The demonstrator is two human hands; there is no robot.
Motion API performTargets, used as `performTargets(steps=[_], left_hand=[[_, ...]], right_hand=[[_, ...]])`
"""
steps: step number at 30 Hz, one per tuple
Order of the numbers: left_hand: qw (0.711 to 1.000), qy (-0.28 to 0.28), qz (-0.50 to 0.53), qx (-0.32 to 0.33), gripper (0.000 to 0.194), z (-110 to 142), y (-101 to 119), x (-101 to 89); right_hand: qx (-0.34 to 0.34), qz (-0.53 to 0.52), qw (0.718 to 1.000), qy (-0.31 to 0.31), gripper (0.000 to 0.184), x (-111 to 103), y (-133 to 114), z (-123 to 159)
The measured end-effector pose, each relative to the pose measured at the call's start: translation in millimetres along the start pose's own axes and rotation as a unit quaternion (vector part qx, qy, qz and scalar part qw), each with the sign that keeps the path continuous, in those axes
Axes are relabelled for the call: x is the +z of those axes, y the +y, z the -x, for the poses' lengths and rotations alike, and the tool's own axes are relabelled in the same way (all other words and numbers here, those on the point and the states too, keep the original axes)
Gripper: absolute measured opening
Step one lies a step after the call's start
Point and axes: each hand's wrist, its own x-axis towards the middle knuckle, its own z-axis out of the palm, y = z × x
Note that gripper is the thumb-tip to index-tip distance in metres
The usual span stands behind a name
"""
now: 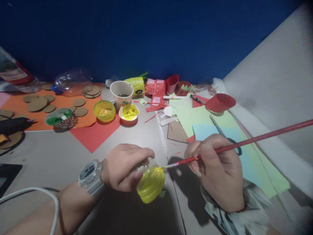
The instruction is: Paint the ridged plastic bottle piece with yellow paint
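My left hand [128, 168], with a watch [90, 176] on its wrist, grips a cut plastic bottle piece [151, 184] by its clear edge. Yellow paint coats much of its outside. My right hand [217, 173] pinches a red-handled paintbrush [234, 143], whose bristles touch the painted surface. Beyond my hands stand a small paint cup [129, 115] with yellow paint inside, a yellow-streaked plastic cup piece [104, 111], and a paper cup [121, 93] holding dark liquid.
Cardboard discs [37, 103] and a clear plastic bottle [73, 81] lie on orange paper [88, 119] at left. Scissors [220, 127], a red paper tube [220, 102] and green paper [259, 169] are at right. A white cable [36, 189] crosses my left forearm. A blue wall [156, 36] rises behind.
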Motion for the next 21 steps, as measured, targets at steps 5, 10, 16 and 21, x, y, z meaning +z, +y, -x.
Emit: performTargets(steps=[5, 10, 16, 21], left_hand=[[1.000, 0.019, 0.000, 0.017, 0.047, -1.9, 1.1, -0.3], [0.999, 0.038, -0.001, 0.032, 0.046, -3.4, 3.2, 0.0], [0.999, 0.037, 0.023, 0.025, 0.054, -1.7, 3.6, -1.6], [0.999, 0.038, 0.025, 0.024, 0.055, -0.9, 4.0, -1.1]], right_hand=[[-0.029, -0.044, 0.998, -0.045, 0.018, 4.7, 3.8, 1.8], [-0.004, -0.029, 0.999, -0.028, 0.021, 2.6, 3.2, 1.5], [0.022, -0.018, 0.999, 0.030, 0.025, -0.4, 3.6, -4.5], [0.022, -0.041, 0.999, 0.027, 0.026, 3.5, 1.9, -2.8]])
